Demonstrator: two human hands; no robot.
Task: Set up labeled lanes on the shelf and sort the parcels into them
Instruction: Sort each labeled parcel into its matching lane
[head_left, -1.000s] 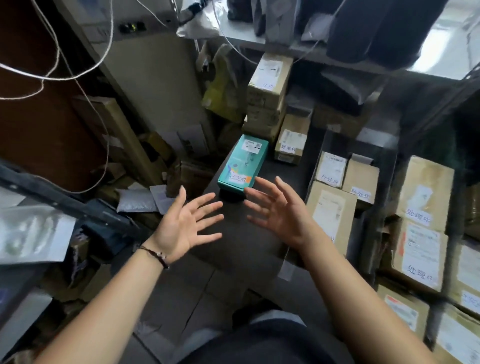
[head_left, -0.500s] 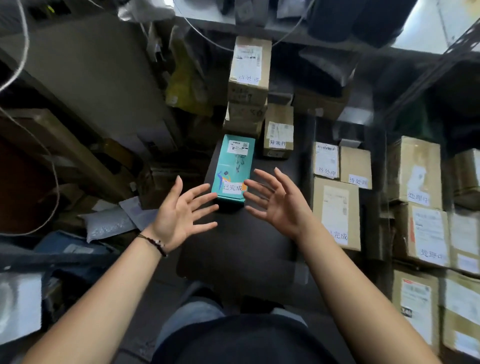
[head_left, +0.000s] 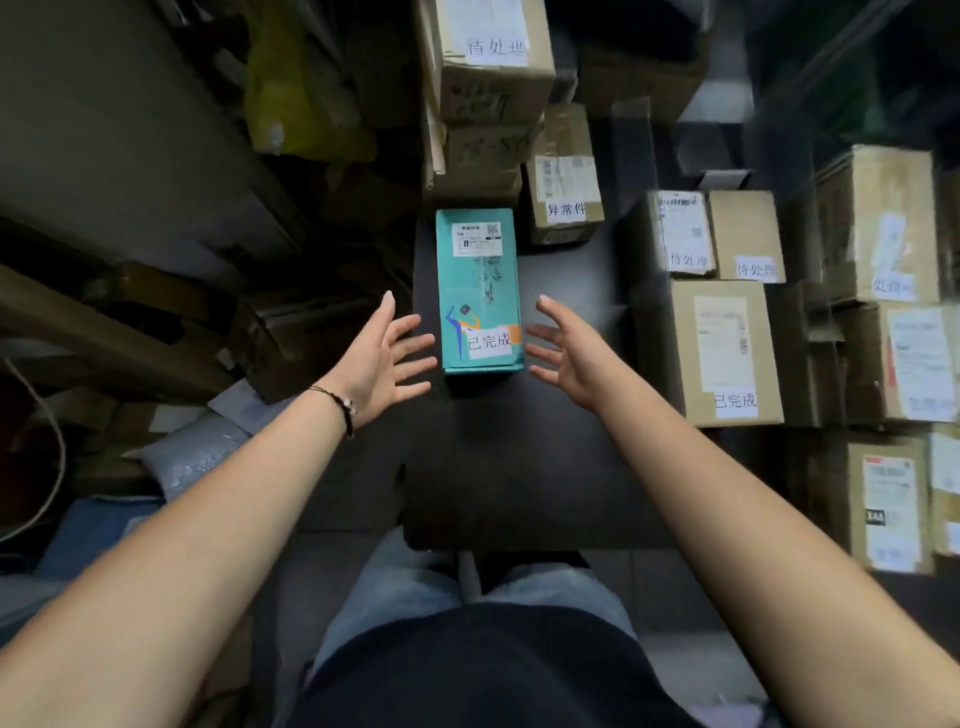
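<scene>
We see a long teal cardboard parcel (head_left: 478, 291) lying flat at the centre of the frame on a dark flat shelf surface (head_left: 519, 467). It bears a white shipping label near its far end and a white tag reading 已完成 at its near end. The left hand (head_left: 376, 364), with a dark beaded bracelet (head_left: 340, 405) at the wrist, sits just left of the parcel's near end, fingers spread wide and holding nothing. The right hand (head_left: 569, 353) mirrors it just right of the parcel, also splayed and empty. We cannot tell whether any fingertip brushes the parcel's sides. Just beyond the parcel, at upper centre, stands a stack of brown cartons (head_left: 488, 93) whose top one is tagged 待处理, and beside it to the right is a small brown carton (head_left: 563, 192) tagged 异常件. Right of centre sits a larger brown carton (head_left: 722, 353) tagged 已完成, with two small cartons (head_left: 717, 234) tagged 待处理 just above it. A grey plastic mailer bag (head_left: 192, 457) lies at lower left.
</scene>
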